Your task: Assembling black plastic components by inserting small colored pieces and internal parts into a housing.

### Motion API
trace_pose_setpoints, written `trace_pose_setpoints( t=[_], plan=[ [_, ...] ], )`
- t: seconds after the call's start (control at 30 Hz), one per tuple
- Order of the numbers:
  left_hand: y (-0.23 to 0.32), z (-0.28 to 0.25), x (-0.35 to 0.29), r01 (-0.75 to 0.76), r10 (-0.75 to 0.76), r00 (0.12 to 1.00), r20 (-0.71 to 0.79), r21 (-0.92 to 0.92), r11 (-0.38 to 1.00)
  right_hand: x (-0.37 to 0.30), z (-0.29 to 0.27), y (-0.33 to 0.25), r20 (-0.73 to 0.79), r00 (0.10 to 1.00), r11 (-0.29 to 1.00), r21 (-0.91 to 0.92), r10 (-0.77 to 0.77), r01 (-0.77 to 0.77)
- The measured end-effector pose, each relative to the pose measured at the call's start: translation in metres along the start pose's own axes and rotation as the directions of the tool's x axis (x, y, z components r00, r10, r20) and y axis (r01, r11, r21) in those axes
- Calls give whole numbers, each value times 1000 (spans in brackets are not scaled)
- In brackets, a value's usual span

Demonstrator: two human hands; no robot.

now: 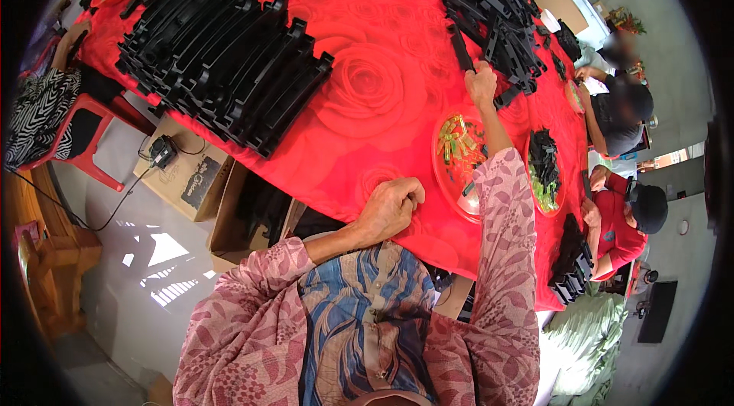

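Note:
My right hand [481,83] reaches across the table, its fingers closed on the near end of a long black plastic strip [460,48]. That strip lies at the edge of a large loose pile of similar black parts [497,16]. Close to the table's near edge, my left hand [388,209] is curled shut over the red cloth; whatever its fingers hold, if anything, is hidden. Beside my right forearm sits a red-rimmed tray [442,180] with small yellow-green and other pieces. Neatly stacked black plastic strips [222,62] fill the left part of the table.
A red rose-patterned cloth [359,89] covers the table. Another tray [564,196] holds black and green pieces on the right. Co-workers sit around the table, one in a red shirt [618,241]. A cardboard box [187,173] and a red chair [95,138] stand at left.

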State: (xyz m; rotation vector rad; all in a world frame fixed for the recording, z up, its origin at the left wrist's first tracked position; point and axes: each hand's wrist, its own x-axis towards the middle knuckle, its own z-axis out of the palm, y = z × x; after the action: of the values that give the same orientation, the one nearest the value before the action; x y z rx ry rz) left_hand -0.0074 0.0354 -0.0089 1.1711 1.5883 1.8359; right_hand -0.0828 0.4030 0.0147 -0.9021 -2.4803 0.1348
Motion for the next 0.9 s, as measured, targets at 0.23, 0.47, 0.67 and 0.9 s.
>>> trace_pose_setpoints(
  t=[0.23, 0.47, 0.67, 0.9],
  plan=[
    [0, 3, 0, -18, 17, 1000, -16, -58, 998, -28, -57, -19, 174, 959, 610, 742, 225, -277],
    [-14, 5, 2, 86, -105, 993, -61, -251, 964, -123, -140, -52, 500, 860, 279, 816, 99, -506],
    [-14, -23, 13, 452, -368, 891, 264, -573, 683, -167, -170, -45, 620, 773, 194, 748, 136, -635],
    [37, -49, 11, 705, -332, 701, 631, -540, 461, -179, -182, -63, 684, 719, 504, 667, -121, -549]
  ],
)
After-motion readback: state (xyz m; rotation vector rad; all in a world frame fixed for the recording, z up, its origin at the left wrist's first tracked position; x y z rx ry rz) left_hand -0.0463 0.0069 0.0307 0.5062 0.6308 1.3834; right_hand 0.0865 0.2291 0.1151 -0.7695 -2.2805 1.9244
